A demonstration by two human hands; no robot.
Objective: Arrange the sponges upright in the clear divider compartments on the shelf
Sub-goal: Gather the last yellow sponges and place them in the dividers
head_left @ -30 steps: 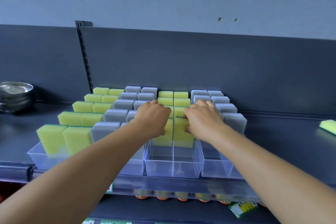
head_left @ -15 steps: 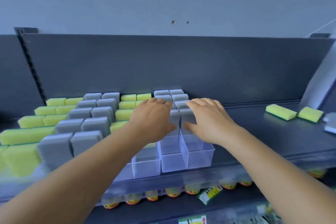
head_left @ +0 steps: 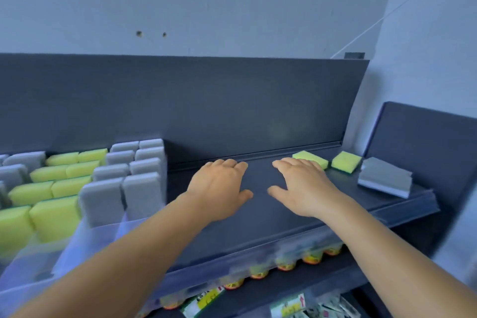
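Left of both hands, grey and yellow sponges [head_left: 102, 178] stand upright in clear dividers [head_left: 85, 237]. The left hand [head_left: 219, 188] and right hand [head_left: 300, 186] hover spread and empty over bare shelf [head_left: 258, 214]. Loose sponges [head_left: 344, 161] lie flat just right; fetching them seems next, with room ahead and the shelf's front edge near.

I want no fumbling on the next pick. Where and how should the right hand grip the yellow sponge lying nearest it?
The yellow sponge lies flat on the shelf, so come from above with the right hand, thumb and fingers pinching its two long side edges.
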